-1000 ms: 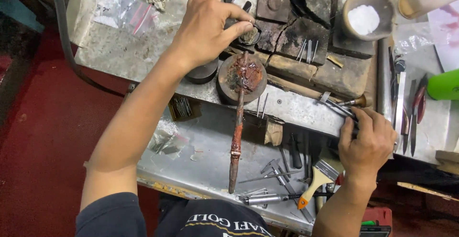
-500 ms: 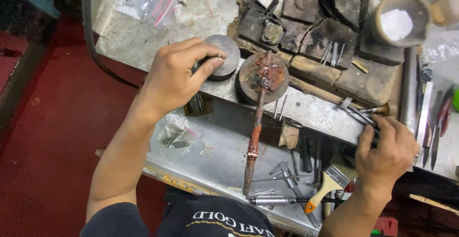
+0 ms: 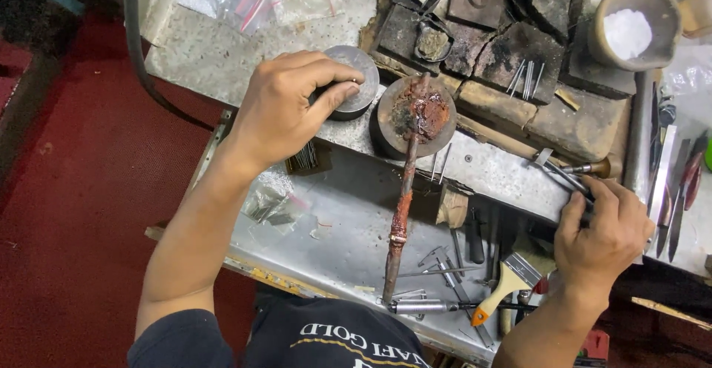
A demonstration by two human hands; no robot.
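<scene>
The left hand (image 3: 285,108) grips a round grey metal block (image 3: 354,80) at eleven o'clock on the desk (image 3: 222,56); the right hand (image 3: 604,234), at four o'clock, pinches thin metal tweezers (image 3: 560,171).

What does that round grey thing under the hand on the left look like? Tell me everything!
The grey puck is a short, thick disc that looks like dull metal, with a flat, smooth top and dark sides. It sits flat on the workbench near its front edge, right beside a round rusty pad on a stick. The left hand grips its rim with thumb and fingers, hiding part of it.
</scene>
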